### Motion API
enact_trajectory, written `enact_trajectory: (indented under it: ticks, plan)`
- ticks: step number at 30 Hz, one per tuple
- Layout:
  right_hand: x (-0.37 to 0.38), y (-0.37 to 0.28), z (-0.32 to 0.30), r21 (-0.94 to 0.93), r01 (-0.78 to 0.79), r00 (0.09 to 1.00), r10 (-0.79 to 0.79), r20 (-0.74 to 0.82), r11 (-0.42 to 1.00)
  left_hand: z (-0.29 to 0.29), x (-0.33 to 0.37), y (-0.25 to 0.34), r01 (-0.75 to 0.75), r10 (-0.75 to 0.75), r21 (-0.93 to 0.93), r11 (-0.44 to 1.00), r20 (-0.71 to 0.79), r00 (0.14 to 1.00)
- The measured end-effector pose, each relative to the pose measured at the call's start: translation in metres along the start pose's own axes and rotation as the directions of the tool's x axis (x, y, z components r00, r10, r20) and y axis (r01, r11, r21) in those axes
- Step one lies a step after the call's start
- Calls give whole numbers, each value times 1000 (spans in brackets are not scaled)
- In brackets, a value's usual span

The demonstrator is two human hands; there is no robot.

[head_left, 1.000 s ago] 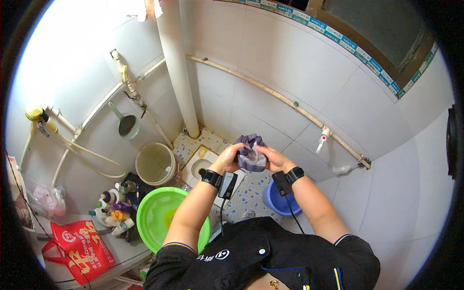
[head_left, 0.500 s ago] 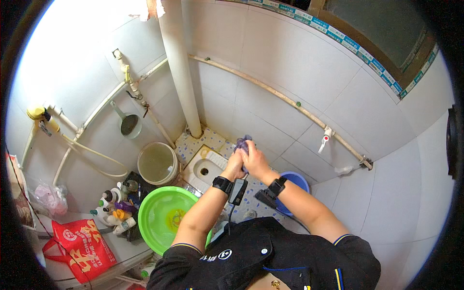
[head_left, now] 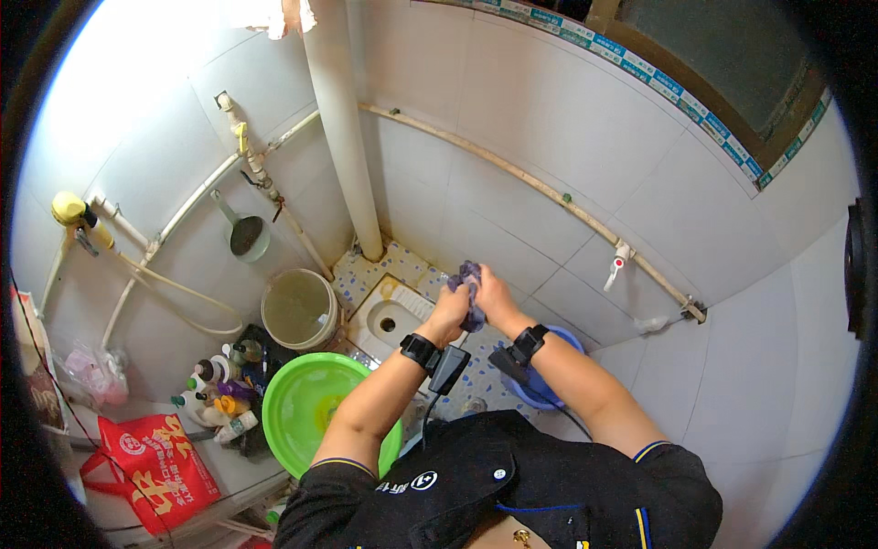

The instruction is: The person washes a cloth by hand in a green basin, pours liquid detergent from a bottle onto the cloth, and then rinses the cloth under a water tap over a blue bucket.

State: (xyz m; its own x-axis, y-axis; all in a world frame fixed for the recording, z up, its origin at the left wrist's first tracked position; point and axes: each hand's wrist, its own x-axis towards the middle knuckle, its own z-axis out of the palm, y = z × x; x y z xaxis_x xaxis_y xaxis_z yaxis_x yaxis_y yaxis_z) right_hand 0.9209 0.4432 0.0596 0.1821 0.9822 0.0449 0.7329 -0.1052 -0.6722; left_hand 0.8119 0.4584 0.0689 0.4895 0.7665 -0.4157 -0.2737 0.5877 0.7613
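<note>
A wet-looking, dark purple bunched cloth (head_left: 474,320) is squeezed between my two hands, above the tiled floor beside the squat toilet (head_left: 395,320). My left hand (head_left: 447,313) is closed round its left side. On the other side my right hand (head_left: 497,298) grips it with curled fingers. Folds of the cloth stick out above and below the hands; the rest is hidden in them. Below my right forearm stands a blue basin (head_left: 569,342), partly covered by the arm. A large green basin (head_left: 279,403) with something yellow inside is left of my left forearm.
A white bucket (head_left: 299,309) stands by the left wall, under a hanging dipper (head_left: 245,236). Several bottles (head_left: 219,389) crowd beside the green basin, near a red bag (head_left: 157,467). A tap (head_left: 615,267) juts from the wall pipe; a thick pipe (head_left: 340,128) rises in the corner.
My hands have moved slightly apart and turned, and more of the purple cloth shows between them. My right forearm has shifted a little to the right.
</note>
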Motion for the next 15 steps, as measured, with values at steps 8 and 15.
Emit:
enact_trajectory:
  ticks: [8, 15]
  plan:
    - [-16, 5, -53, 758, -476, 839, -30, 544, 446, -32, -15, 37, 242, -143, -219, 945, 390, 910]
    - [0, 18, -42, 812, -398, 910, 69, 410, 427, -31, -12, 35, 248, -127, -312, 917, 362, 924]
